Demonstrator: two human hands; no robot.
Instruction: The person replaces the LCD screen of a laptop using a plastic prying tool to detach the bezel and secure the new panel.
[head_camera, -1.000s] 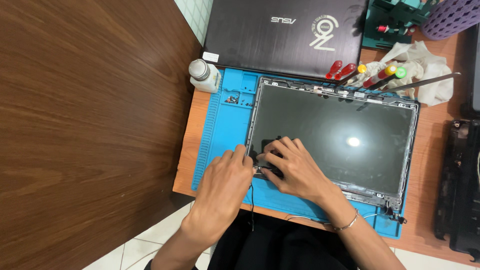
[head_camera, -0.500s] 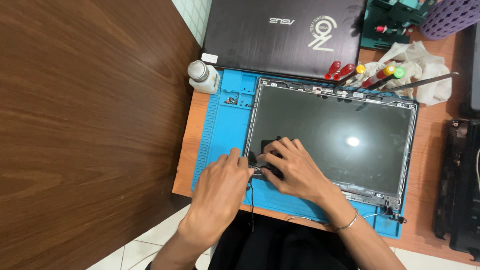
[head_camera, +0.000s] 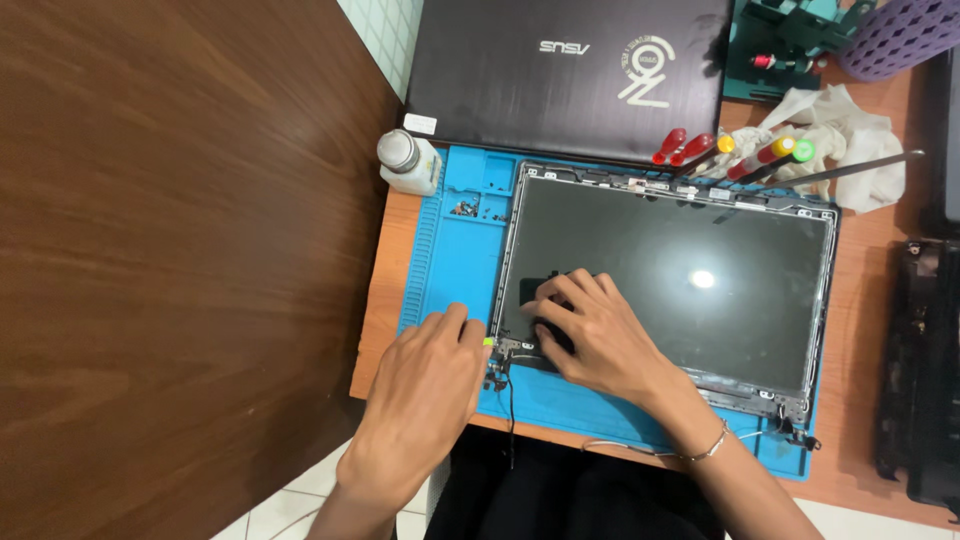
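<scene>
- Your left hand (head_camera: 425, 385) is resting palm down on the blue work mat (head_camera: 455, 265), fingers together and lying flat, tips just beside the lower left corner of the laptop screen panel (head_camera: 670, 270).
- Something small and yellow-green is showing at your left fingertips; too small to tell what it is or whether you are pinching it.
- Your right hand (head_camera: 590, 335) is pressing down on the panel near that same corner, fingers bent and slightly spread, holding nothing I can make out.
- The panel is lying glass up on the mat, in its thin frame, with a hinge (head_camera: 505, 350) and a black cable (head_camera: 510, 400) at the corner between your hands.
- A thin bracelet (head_camera: 705, 450) is sitting on your right wrist.
- Tiny screws (head_camera: 465, 208) are sitting in a mat tray, well apart from both hands.
- A small white bottle (head_camera: 405, 160) is standing at the mat's upper left corner.
- A closed dark laptop (head_camera: 570, 75) is lying on the counter (head_camera: 875, 330) beyond the mat.
- Screwdrivers (head_camera: 735, 155) with red, yellow and green handles are lying beside a white cloth (head_camera: 850, 135).
</scene>
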